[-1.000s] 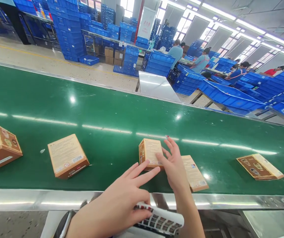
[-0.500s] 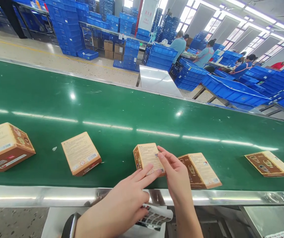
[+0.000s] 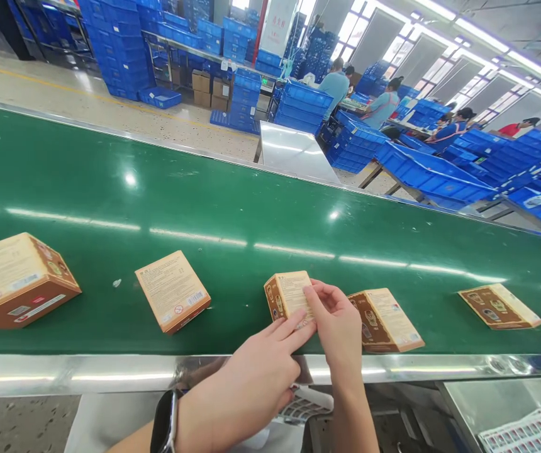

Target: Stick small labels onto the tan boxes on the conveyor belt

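A small brown and cream cardboard box (image 3: 289,290) sits on the green conveyor belt, its printed text side up. My right hand (image 3: 339,324) grips its right edge, thumb pressed on the top face and fingers bent behind. My left hand (image 3: 258,371), with a black watch on the wrist, rests two stretched fingers on the box's lower edge. Its other fingers curl over a printed sticker sheet (image 3: 311,402), which hangs partly hidden beneath. Just right of my right hand lies another such box (image 3: 388,321). What is under my right thumb is hidden.
Further boxes lie on the belt: one left of centre (image 3: 173,292), a bigger one (image 3: 11,283) at far left, another (image 3: 501,307) at right. A metal rail (image 3: 124,375) edges the belt. More sticker sheets (image 3: 529,434) lie lower right. Blue crates (image 3: 440,173) and several people are beyond.
The boxes at left and centre have shifted right in view, and both my hands have moved along with the held box. My right thumb now covers the small dark mark seen at its tip before.
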`<state>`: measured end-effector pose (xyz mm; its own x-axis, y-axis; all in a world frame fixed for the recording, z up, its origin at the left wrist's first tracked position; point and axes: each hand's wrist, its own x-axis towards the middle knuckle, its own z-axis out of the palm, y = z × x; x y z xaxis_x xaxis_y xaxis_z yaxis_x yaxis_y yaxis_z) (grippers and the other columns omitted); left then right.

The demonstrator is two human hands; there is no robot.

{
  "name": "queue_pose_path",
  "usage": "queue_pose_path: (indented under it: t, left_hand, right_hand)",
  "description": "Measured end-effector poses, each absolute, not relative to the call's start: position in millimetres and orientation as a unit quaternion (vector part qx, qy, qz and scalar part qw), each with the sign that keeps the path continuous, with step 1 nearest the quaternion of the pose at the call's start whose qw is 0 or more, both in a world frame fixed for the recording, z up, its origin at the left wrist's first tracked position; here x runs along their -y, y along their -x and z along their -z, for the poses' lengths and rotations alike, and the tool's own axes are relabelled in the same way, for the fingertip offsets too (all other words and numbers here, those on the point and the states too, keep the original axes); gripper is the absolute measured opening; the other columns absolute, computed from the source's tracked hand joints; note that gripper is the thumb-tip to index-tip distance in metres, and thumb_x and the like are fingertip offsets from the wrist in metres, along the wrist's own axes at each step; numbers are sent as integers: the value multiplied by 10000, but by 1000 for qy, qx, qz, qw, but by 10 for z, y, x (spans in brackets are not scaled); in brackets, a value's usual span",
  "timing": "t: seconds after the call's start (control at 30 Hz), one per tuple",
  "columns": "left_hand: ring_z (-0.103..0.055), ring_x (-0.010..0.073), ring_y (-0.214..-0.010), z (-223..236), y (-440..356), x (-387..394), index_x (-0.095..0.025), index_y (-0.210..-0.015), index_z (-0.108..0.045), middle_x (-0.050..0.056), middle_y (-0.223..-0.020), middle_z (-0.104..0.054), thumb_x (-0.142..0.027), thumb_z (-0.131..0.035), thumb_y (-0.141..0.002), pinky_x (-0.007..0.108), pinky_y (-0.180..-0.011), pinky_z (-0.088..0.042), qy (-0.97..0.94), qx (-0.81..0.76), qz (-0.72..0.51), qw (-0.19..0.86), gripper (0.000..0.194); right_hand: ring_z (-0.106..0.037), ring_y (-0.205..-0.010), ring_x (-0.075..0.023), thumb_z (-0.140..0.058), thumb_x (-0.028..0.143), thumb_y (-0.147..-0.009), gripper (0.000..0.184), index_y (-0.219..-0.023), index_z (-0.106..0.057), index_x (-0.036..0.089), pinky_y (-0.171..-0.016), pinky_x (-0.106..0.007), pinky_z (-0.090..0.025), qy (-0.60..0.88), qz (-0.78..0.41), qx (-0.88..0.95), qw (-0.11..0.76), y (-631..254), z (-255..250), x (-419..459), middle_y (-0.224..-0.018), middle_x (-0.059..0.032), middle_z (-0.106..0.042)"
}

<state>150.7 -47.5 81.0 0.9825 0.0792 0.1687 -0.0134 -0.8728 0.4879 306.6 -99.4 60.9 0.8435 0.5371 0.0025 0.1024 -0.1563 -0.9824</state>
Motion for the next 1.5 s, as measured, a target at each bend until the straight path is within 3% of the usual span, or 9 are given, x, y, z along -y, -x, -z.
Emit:
queue_pose_path:
  t: [0.2, 0.3, 0.4, 0.6, 0.93, 1.13, 1.3, 1.4, 1.5]
  left_hand:
    - [-457, 278, -1410, -729, -1440, 477, -141, -789, -726, 148, -1530, -464, -193, -721, -872, 383, -1191, -370, -949, -36, -143, 278, 99]
    - [-726, 241, -984, -803, -1247, 422, -170, -796, -715, 80, -1112, -755, -248, -699, -903, 307, -821, -555, -930, -131, -96, 331, 134]
    - [-661, 162, -634, -962, -1073, 339, -195, -802, -721, -17, -696, -716, -276, -695, -906, 243, -572, -415, -896, -230, -2, 381, 135]
    - [-538, 102, -624, -1116, -946, 229, -215, -848, -700, -72, -673, -623, -274, -715, -845, 195, -569, -334, -792, -307, 7, 528, 62]
    - [-435, 106, -582, -1030, -900, 295, -213, -775, -711, -61, -609, -586, -242, -634, -916, 224, -592, -276, -835, -306, -6, 457, 163]
    - [-496, 117, -597, -1014, -921, 307, -222, -817, -730, -48, -635, -626, -271, -609, -931, 225, -578, -298, -833, -318, -15, 453, 173]
    - [-596, 133, -693, -1017, -906, 327, -202, -755, -710, -32, -707, -659, -249, -701, -886, 216, -599, -384, -845, -295, -36, 445, 139]
    - [-630, 201, -1076, -967, -900, 369, -187, -727, -682, 17, -1104, -710, -180, -789, -821, 261, -849, -498, -880, -194, -99, 421, 143]
    - [-370, 320, -1449, -866, -936, 389, -166, -733, -675, 50, -1570, -421, -169, -779, -832, 434, -1155, -378, -911, -139, -128, 367, 144]
  right_hand:
    - [-697, -822, -237, -752, 493, -708, 604, -1151, -455, 209, -718, -377, -570, 766, -60, 226, 598, -3231, -641, 1043, -1213, -163, -592]
    - [-656, -1001, -271, -658, 494, -863, 420, -1153, -545, 212, -907, -438, -517, 775, 8, 318, 546, -3157, -789, 1253, -1133, -122, -632]
    - [-643, -1039, -247, -630, 460, -949, 251, -1111, -633, 269, -915, -365, -517, 733, -66, 506, 449, -2995, -956, 1483, -1077, -55, -677]
    - [-694, -863, -142, -559, 230, -1026, 148, -1137, -597, 320, -740, -192, -558, 611, -220, 677, 345, -2876, -984, 1567, -998, 25, -701]
    - [-687, -872, -201, -486, 223, -1057, 116, -1123, -575, 256, -819, -330, -566, 579, -104, 759, 278, -2855, -1048, 1453, -954, -17, -713]
    - [-671, -1013, -232, -516, 89, -991, 170, -1028, -618, 220, -910, -373, -539, 562, -23, 771, 297, -2796, -1020, 1455, -1067, -67, -705]
    - [-627, -1157, -238, -535, 288, -1011, 158, -890, -630, 251, -952, -350, -544, 627, -210, 637, 396, -2901, -961, 1443, -1281, -81, -633]
    - [-587, -1233, -272, -602, 495, -968, 263, -872, -653, 255, -988, -399, -523, 645, -291, 510, 490, -3015, -894, 1238, -1339, -89, -618]
    - [-555, -1269, -304, -707, 599, -858, 360, -830, -662, 243, -1029, -441, -478, 644, -361, 419, 529, -3093, -822, 975, -1366, -96, -612]
